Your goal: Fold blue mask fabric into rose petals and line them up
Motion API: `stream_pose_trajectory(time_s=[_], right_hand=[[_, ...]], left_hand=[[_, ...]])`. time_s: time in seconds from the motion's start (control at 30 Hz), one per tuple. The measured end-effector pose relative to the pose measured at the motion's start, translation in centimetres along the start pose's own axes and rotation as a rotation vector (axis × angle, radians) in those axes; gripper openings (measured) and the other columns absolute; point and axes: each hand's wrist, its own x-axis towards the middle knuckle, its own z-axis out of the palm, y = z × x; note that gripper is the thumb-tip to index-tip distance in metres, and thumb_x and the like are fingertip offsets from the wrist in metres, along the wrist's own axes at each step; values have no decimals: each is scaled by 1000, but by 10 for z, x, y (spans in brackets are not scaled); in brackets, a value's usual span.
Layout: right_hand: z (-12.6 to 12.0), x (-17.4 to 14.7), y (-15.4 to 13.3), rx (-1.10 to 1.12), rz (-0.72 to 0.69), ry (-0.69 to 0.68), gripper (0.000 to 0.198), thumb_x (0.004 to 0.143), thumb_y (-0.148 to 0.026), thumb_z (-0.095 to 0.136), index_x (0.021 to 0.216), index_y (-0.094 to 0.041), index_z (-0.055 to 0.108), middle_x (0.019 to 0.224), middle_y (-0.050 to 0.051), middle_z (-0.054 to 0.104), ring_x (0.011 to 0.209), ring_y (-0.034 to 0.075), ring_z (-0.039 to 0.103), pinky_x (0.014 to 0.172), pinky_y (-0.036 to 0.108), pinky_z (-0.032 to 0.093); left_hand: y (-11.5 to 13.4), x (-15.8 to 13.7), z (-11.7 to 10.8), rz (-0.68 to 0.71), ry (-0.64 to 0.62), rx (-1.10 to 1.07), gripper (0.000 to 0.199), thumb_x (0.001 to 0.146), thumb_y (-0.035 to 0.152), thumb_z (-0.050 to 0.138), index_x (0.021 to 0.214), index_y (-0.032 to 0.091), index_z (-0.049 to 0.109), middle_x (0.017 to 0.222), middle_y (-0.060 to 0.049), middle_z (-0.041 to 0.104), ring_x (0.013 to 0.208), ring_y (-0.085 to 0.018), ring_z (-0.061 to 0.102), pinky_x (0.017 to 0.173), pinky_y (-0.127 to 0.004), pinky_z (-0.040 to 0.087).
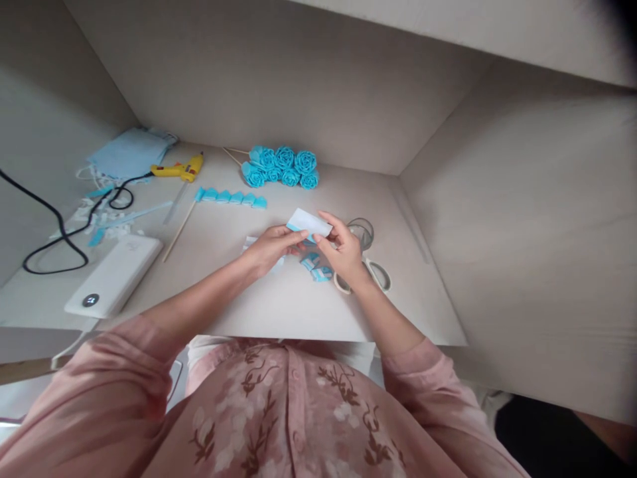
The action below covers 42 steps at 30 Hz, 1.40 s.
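Above the middle of the table I hold a white and blue rectangular piece of thin sheet (309, 221) with both hands. My left hand (273, 249) pinches its left lower edge, thumb on top. At the opposite end, the fingers of my right hand (344, 249) are closed on its right side. Below my hands lie small folded blue pieces (321, 273). Scissors with pale handles (380, 275) rest partly under my right wrist. A round clear roll (367, 234), possibly tape, sits just beyond that hand. Some pale pieces (249, 243) are partly covered by my left hand.
Several blue rosettes (284, 167) on sticks lie at the back. Left of them are a yellow glue gun (179, 168) with a black cable, a stack of face masks (129, 151), a stick with a blue strip (231, 198), scraps, and a white power bank (117, 275). Panels enclose the table.
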Motion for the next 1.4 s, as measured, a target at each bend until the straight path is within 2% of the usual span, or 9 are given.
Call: stream_pose_trajectory(time_s=[0.13,0.23,0.33,0.4,0.5,0.7,1.03,1.17,1.4], right_hand=[[2,-1,1,-2,9,-16,45,87,-36,63,131,-24,60,70,-2,60,63,15,59,65,31,56],[4,-2,2,37,46,-50,47,89,-37,62,134,-26,57,71,-2,60,64,15,60,66,32,58],[6,-2,3,181,96,-103,53,90,-42,61,140,-27,50,79,0,64,68,16,64,68,33,60],[6,-2,3,242,128,-135,56,91,-46,60,142,-28,48,78,0,65,67,16,65,67,33,60],[6,-3,3,243,163,-165,58,89,-48,62,142,-28,48,73,-1,65,63,17,66,62,32,59],[8,-3,3,225,164,-151,60,87,-45,65,142,-26,49,76,1,70,63,18,68,62,33,60],[10,-4,8,173,152,-137,62,85,-37,69,143,-30,49,64,-4,59,64,19,67,67,35,62],[10,-4,7,163,162,-144,63,84,-36,69,144,-30,48,64,-4,60,64,18,67,67,35,61],[9,-3,1,151,177,-135,62,82,-30,70,141,-30,50,64,-5,60,62,17,67,64,33,59]], left_hand=[[-1,-3,1,-4,95,-65,41,62,49,84,71,12,69,69,-5,66,68,-15,58,69,-30,43],[-2,-6,-1,15,138,-73,43,59,51,85,69,12,69,67,-5,66,65,-14,56,67,-30,41],[-5,-7,-4,53,163,-45,42,60,52,83,65,13,69,69,-5,67,64,-13,56,67,-30,40],[-6,-8,-5,75,178,-23,41,61,52,82,63,13,68,68,-4,67,64,-13,55,68,-30,41],[-6,-8,-5,93,189,2,40,63,51,81,61,14,67,65,-3,66,63,-13,55,68,-29,41],[-7,-7,-5,87,178,20,38,65,49,80,62,13,66,64,-3,66,63,-13,55,67,-29,41],[-9,-7,-8,114,143,-1,31,71,43,75,68,13,67,70,-5,68,69,-14,58,72,-29,43],[-8,-7,-7,106,143,-17,32,69,44,77,67,13,68,70,-5,67,69,-15,59,73,-30,43],[-9,-7,-9,109,186,9,40,63,53,81,65,15,70,70,-4,67,65,-13,54,66,-29,40]])
